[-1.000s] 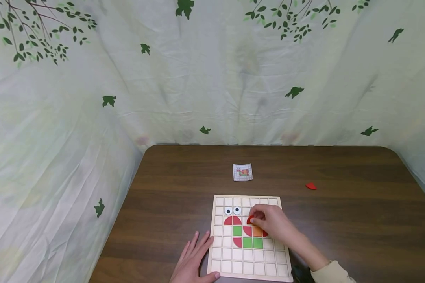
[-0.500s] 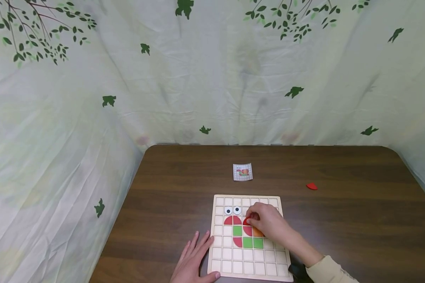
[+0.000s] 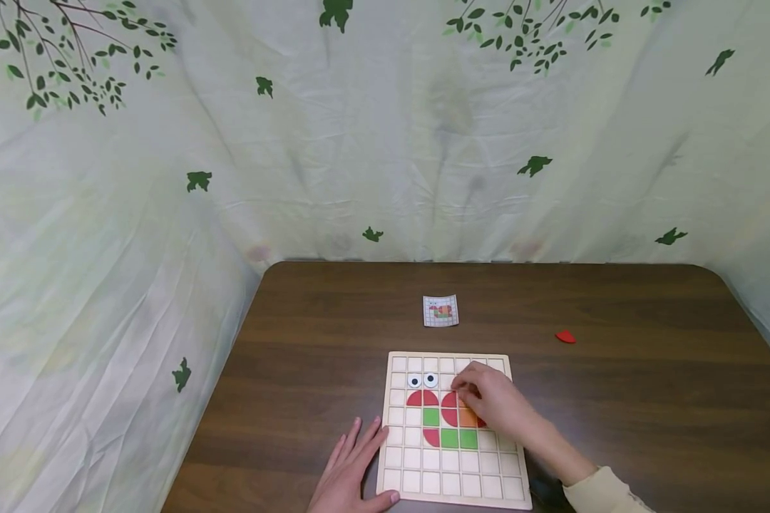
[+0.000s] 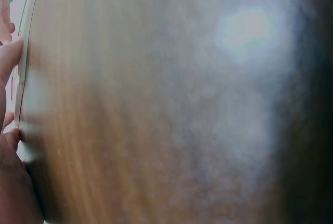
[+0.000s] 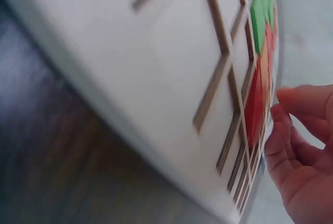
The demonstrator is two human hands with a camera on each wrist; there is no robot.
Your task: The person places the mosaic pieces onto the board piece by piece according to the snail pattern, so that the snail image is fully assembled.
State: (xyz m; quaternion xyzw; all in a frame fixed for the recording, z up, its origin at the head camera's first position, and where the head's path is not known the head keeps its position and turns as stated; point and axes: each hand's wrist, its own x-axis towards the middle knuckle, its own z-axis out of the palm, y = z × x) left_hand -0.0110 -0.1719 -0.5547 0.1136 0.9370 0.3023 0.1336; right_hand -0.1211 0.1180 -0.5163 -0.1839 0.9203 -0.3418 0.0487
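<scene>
At the lower centre of the head view, the right hand point(image 3: 497, 402) rests curled fingertips on a red piece point(image 3: 450, 400) in the wooden grid board point(image 3: 452, 484); the left hand point(image 3: 353, 470) lies flat on the tabletop point(image 3: 616, 399), touching the board's left edge. In the left wrist view, straight fingers point(image 4: 9, 63) meet that edge at far left. In the right wrist view, at lower right, bent fingers point(image 5: 302, 130) hover beside red tiles point(image 5: 255, 104); whether they pinch anything I cannot tell.

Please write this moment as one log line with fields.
right hand: fingertips on red quarter-circle piece in wooden grid board | left hand: flat, steadying board edge | spare red piece: on table | pattern card: beyond board

No legible text anywhere
</scene>
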